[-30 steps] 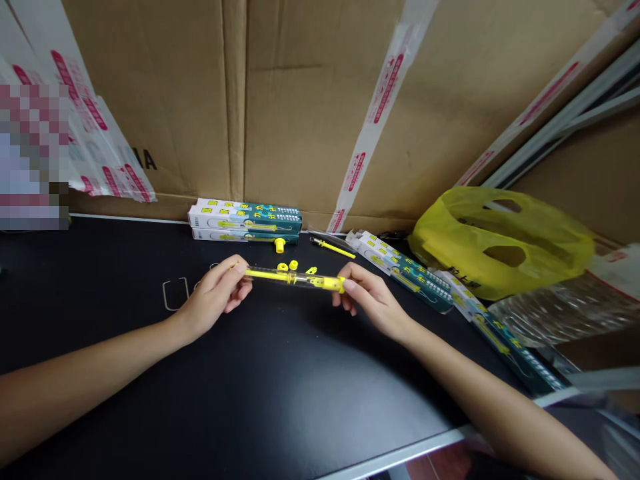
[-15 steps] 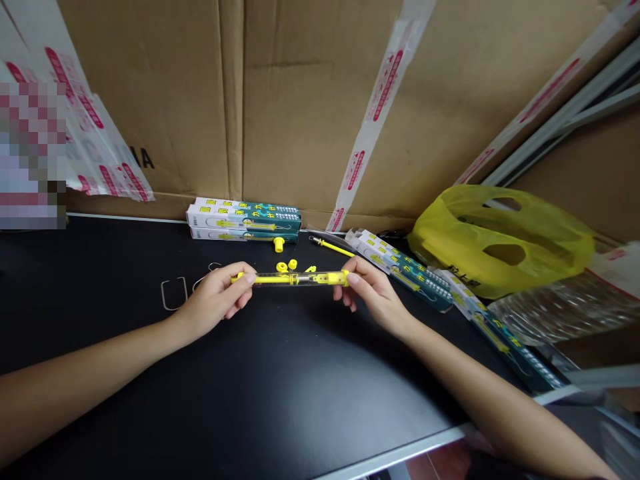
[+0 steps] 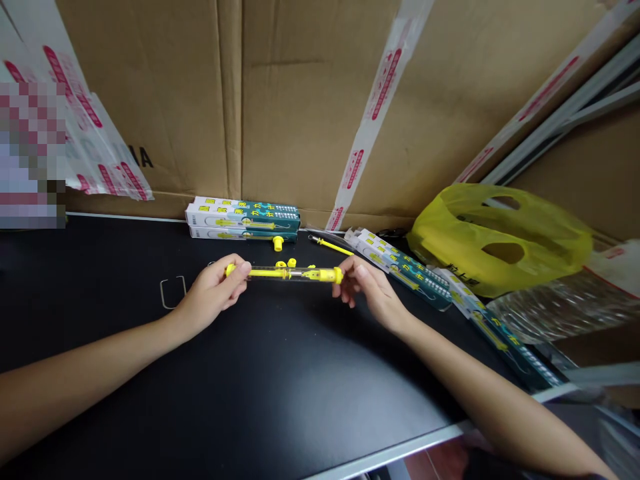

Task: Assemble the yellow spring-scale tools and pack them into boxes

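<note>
My left hand (image 3: 220, 288) is closed on the left end of a tubular spring scale (image 3: 295, 274), a clear tube with yellow parts and a metal spring inside. The scale lies level above the black table. At its yellow right end cap, my right hand (image 3: 373, 293) has curled fingers close by. Its thumb is off the cap; whether a fingertip still touches is unclear. Behind the tube are a yellow cap (image 3: 278, 244) and small yellow pieces (image 3: 292, 262), partly hidden. A bent metal wire (image 3: 162, 295) lies left of my left hand.
Two stacked spring scale boxes (image 3: 243, 219) stand against the cardboard (image 3: 300, 120). A yellow rod (image 3: 334, 247) lies near more boxes (image 3: 400, 267) on the right. Beyond them are a yellow plastic bag (image 3: 540, 267) and clear plastic wrapping (image 3: 560, 310). The table (image 3: 280, 393) has a metal front edge.
The spring scale and my left hand have shifted slightly left and up. My right thumb has come away from the right end cap, which now shows fully.
</note>
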Demonstrator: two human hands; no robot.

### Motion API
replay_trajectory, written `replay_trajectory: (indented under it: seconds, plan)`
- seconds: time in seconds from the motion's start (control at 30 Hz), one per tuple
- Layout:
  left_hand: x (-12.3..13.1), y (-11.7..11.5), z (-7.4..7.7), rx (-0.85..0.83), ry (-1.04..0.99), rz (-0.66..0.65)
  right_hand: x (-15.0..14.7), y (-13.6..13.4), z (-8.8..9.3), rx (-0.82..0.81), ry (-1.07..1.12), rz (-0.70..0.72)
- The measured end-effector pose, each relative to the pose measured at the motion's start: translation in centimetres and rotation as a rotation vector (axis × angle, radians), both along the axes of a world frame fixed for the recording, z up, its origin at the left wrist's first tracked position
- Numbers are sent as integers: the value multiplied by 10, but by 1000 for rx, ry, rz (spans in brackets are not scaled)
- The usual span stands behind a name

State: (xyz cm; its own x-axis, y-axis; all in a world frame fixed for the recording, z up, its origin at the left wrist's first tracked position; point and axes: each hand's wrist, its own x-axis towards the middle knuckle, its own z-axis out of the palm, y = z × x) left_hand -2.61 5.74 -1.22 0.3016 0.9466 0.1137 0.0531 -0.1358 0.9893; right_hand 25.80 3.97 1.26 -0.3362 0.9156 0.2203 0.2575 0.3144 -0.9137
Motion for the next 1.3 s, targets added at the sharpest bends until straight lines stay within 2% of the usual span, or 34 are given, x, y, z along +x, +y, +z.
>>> replay_trajectory:
  seconds: [0.13, 0.2, 0.3, 0.37, 0.47, 0.63, 0.73, 0.83, 1.0, 1.1, 1.17, 1.3]
  plan:
    - [1, 0, 3, -23, -57, 56, 4, 12, -9, 36, -48, -75]
    - [1, -1, 4, -32, -87, 79, 3, 19, -14, 127, -188, -127]
    - [1, -1, 5, -45, -121, 95, -6, 27, -17, 356, -521, -153]
    - [0, -1, 5, -50, -136, 98, -18, 32, -15, 486, -751, -103]
    - [1, -1, 5, -47, -149, 98, -42, 40, -10, 583, -1002, -19]
    - [0, -2, 6, -55, -165, 86, -70, 49, -5, 651, -1096, 92]
    - [0, -1, 6, -63, -169, 83, -69, 51, -4, 681, -1053, 100]
    - [0, -1, 5, -61, -169, 88, -54, 46, -4, 639, -884, 58]
    - [-1, -1, 5, -66, -159, 73, -16, 27, -2, 259, -307, -89]
    - [-1, -2, 5, -72, -136, 76, -3, 15, 4, 149, -7, -169]
    - [-1, -2, 6, -66, -122, 83, -1, 10, 9, 140, 74, -178]
    - [-1, -3, 7, -44, -84, 76, -4, 3, 19, 161, 67, -148]
